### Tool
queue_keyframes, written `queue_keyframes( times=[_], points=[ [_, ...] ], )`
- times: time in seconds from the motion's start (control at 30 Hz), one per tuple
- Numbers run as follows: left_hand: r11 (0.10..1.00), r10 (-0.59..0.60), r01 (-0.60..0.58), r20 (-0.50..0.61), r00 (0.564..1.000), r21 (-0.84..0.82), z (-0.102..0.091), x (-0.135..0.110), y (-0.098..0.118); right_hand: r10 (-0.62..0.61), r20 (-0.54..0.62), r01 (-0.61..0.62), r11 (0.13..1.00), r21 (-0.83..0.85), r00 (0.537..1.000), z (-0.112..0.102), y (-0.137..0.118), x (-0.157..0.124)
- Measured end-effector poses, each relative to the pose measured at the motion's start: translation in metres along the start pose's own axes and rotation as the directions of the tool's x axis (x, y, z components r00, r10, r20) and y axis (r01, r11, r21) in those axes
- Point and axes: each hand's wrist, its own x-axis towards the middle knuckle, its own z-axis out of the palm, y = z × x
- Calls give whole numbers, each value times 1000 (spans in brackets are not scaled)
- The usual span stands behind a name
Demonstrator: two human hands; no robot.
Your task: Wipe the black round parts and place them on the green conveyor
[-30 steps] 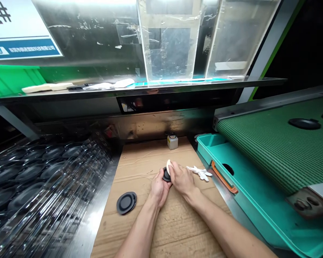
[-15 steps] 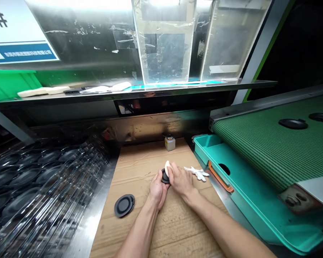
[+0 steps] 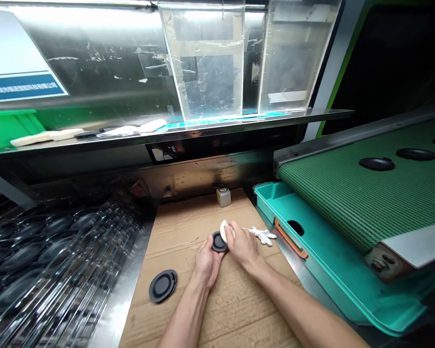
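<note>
Sank lower: left hand [image 3: 207, 265] grips black disc [image 3: 219, 241]; right hand [image 3: 242, 246] apparently pinches white cloth [image 3: 224, 231].

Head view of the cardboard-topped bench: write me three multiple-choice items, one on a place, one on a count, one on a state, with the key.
1. Where is the loose black disc?
A) In the teal tray
B) On the cardboard, left of the hands
C) On the shelf

2. How many black discs show on the green mesh belt?
A) One
B) Two
C) Three

3. What is the right hand doing?
A) Holding a white pad against the disc in the left hand
B) Resting empty
C) Lifting a bottle

1 B: it lies flat there.
2 C: three lie along the belt.
3 A: the pad touches the held disc.
</note>
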Motion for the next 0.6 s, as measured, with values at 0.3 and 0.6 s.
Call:
queue_keyframes(
  times=[0.3, 0.6],
  points=[
    [999, -35, 35, 4, 999, 8, -2, 2, 2, 53, -48, -48, 992, 113, 997, 0, 8, 8],
    [988, -147, 150, 71, 987, -45, -2, 0, 10, 167, -112, -107, 905, 412, 980, -1, 39, 17]
  ],
)
